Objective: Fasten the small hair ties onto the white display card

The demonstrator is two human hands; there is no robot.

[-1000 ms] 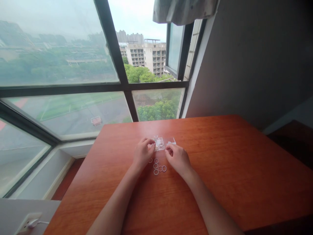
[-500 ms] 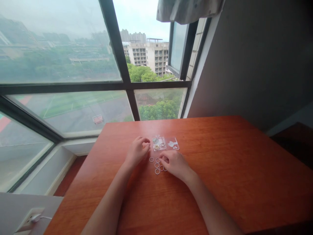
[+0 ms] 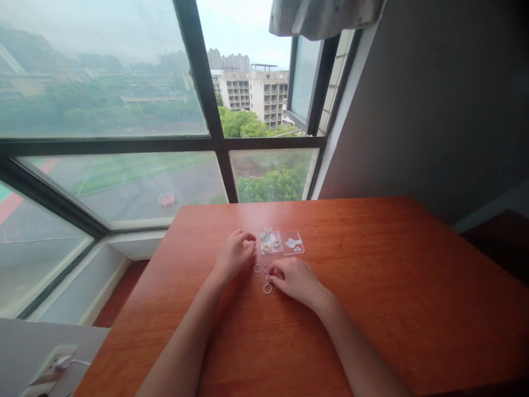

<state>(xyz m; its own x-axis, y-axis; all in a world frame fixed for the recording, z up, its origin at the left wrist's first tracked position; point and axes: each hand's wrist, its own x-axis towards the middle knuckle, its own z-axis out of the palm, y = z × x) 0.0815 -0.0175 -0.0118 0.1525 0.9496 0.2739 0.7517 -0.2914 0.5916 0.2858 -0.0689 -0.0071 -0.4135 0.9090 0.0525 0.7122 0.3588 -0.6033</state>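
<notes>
My left hand (image 3: 235, 255) is beside the left edge of a small clear plastic box (image 3: 270, 242). Its thumb and index finger curl together, and anything between them is too small to make out. My right hand (image 3: 296, 278) hovers low over a loose group of thin pale rings (image 3: 267, 288), index finger and thumb bent but apart. The thumb tip is at one ring and hides part of it; whether it touches cannot be seen. Inside the box lie several rings, one of them yellowish (image 3: 266, 248). The clear lid (image 3: 293, 243) with a white print lies folded out to the right.
The reddish-brown wooden table (image 3: 372, 275) reaches to the window frame (image 3: 165, 145) at the back. A grey wall (image 3: 413, 110) rises on the right. At lower left, a white plug (image 3: 64, 363) with a cable sits in a wall socket.
My right hand has shifted slightly down and left over the rings, covering more of them, and its index finger and thumb are farther apart. My left hand stays by the box.
</notes>
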